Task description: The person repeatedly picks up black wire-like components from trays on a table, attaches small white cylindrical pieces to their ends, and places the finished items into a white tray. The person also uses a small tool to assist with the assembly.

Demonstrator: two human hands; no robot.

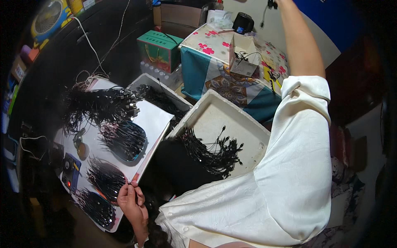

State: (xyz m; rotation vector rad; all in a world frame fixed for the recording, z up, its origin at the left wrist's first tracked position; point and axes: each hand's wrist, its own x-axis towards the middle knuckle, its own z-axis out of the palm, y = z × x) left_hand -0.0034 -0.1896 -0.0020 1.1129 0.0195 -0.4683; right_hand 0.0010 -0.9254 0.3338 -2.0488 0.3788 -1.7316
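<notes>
At the near edge of the white work board (159, 120), my left hand (133, 202) is closed in a pinch. Its fingertips hold something small and thin that I cannot make out. Right beside it lies a bundle of thin black cables (106, 177), with another bundle (95, 208) nearer me. Two more cable bundles, one on a blue-rimmed tray (124, 142) and a larger one (103, 101), lie farther back. My right arm (304, 45) stretches up and away. Only a sliver of my right hand (284, 2) shows at the top edge, near a black plug-like object (272, 4); its fingers are hidden.
A white foam box (211, 97) holds a heap of black cables (215, 155); another box (142, 78) stands behind. A small device with a red light (70, 173) sits at the board's left. Beyond are a flowered table (194, 39), an open carton (244, 68) and yellow-handled pliers (273, 80).
</notes>
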